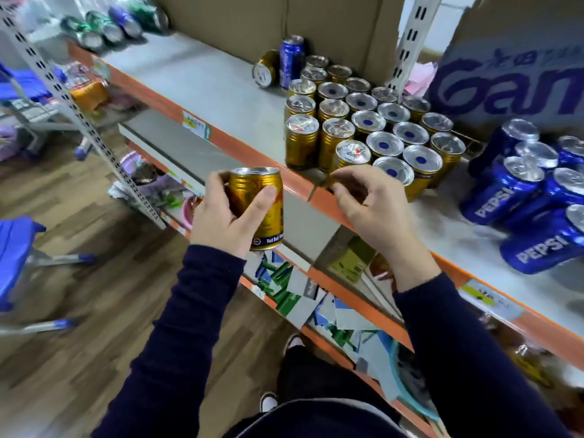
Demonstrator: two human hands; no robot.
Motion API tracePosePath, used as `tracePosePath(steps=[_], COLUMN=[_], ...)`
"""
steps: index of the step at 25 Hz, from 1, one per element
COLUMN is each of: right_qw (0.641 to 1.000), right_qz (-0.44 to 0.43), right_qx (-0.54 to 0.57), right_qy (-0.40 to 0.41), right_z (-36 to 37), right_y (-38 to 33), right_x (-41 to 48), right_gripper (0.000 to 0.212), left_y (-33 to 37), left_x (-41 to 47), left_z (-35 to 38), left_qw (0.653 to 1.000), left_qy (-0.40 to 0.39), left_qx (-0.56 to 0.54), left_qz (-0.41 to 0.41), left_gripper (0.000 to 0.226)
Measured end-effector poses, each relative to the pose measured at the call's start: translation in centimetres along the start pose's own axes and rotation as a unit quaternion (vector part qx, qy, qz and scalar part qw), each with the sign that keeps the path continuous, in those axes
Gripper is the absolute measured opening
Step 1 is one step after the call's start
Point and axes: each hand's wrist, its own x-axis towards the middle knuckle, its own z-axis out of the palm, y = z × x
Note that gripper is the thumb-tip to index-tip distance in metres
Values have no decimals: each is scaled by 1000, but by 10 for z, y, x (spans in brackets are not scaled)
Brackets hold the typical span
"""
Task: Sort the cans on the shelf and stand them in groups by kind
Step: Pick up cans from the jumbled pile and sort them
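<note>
Far left on the shelf (202, 86): green and blue cans (107, 25), blurred. Left hand (221, 213) is clamped around a gold Red Bull can (262, 197), upright, held in front of the shelf's orange edge. Far centre: one gold can on its side (265, 69) beside an upright blue can (291, 60). Right hand (366, 197), empty, fingers curled loosely, at the near edge of the standing gold-can block (363, 128). Right: blue Pepsi cans (524, 197), grouped.
</note>
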Motion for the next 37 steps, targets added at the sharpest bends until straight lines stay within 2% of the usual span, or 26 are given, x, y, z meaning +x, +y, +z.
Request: tracePosePath(steps=[5,10,15,21,25,30,33,37], right_qw=[994,991,976,970,976,984,988,991], right_qz=[-10,54,103,151,136,74,56,59], right_qx=[-82,-119,-192,-190,-162,-141,-133,-122], right_qy=[73,31,9,29,51,81,52,25], right_z=[35,54,61,64,80,112,157,234], right_y=[9,19,18,11,3,-19,-38,-65], right_x=[48,96,109,119,141,190,234,296], right_gripper=[20,23,26,19,18,15,17,18], left_y=[-30,-50,-62,-85,-84,-98,-132,-185], left_x=[67,160,222,245,267,299,343,407], left_z=[-2,18,47,63,54,18,-20,-79], left_qw=[999,994,989,974,956,979,988,991], left_qy=[-36,-110,-113,-192,-264,-179,-127,-103], left_qx=[12,29,50,47,50,-50,-12,32], left_qz=[-5,-2,85,111,120,82,82,84], left_gripper=[70,82,74,76,76,32,19,13])
